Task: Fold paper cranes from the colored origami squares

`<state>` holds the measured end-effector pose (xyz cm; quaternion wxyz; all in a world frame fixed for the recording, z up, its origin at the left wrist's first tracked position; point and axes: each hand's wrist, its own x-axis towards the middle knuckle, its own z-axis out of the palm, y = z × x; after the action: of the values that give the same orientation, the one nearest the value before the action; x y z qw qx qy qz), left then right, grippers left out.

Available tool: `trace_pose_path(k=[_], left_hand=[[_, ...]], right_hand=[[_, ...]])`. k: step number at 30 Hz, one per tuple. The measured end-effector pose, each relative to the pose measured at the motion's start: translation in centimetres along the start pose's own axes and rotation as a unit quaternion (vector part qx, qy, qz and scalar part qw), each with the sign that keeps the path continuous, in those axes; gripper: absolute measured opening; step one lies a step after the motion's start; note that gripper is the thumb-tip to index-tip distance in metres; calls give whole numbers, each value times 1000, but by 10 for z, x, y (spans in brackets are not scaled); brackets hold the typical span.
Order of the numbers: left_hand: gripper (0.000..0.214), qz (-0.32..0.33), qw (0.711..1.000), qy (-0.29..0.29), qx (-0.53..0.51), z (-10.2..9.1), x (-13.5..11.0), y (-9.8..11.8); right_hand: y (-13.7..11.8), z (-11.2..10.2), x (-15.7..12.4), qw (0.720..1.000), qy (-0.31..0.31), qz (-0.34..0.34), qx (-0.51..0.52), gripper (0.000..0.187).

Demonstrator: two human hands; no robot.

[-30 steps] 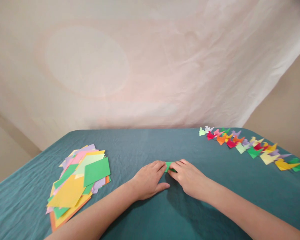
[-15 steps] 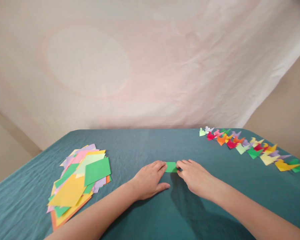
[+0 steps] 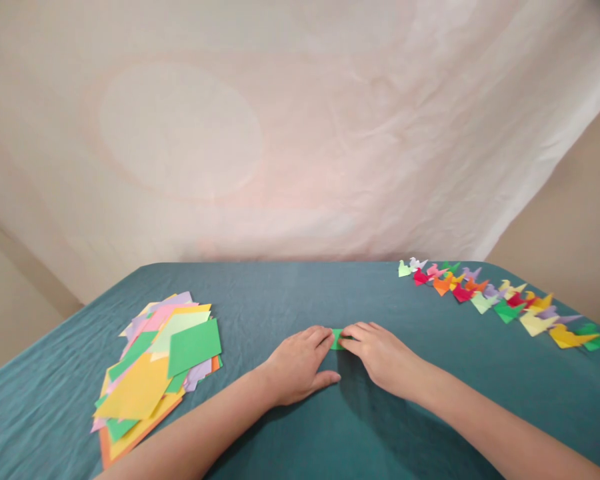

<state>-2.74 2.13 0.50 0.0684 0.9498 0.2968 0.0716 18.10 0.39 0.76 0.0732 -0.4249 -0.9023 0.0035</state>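
A small folded green paper [image 3: 337, 339] lies on the teal tablecloth [image 3: 300, 413] in front of me. My left hand [image 3: 300, 363] rests palm down with its fingertips pressing the paper's left end. My right hand [image 3: 377, 357] covers the paper's right end, fingers curled down onto it. Most of the paper is hidden under the fingers of both hands.
A loose pile of coloured paper squares [image 3: 155, 363] lies at the left, a green one on top. A row of several folded paper figures [image 3: 500, 300] runs along the right side toward the table's edge. A cream cloth backdrop [image 3: 280, 133] hangs behind the table.
My right hand slid right, uncovering more of the green paper, then came back left over it. The left hand stayed pressed on the paper's left end.
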Motion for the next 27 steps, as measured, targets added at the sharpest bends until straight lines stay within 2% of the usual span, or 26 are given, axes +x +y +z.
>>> trace_pose_path(k=[8,17,27], left_hand=[[56,17,1000,16,-16,3,-1,-4],[51,74,996,11,-41,-2,-5,-14],[44,75,997,-5,-8,-9,-2,-13]], right_hand=[[-10,1,-2,999,-9,-15,-45,34],[-15,0,-2,999,-10,-6,-47,29],[-15,-3,-3,999,-37,3,-39,34]])
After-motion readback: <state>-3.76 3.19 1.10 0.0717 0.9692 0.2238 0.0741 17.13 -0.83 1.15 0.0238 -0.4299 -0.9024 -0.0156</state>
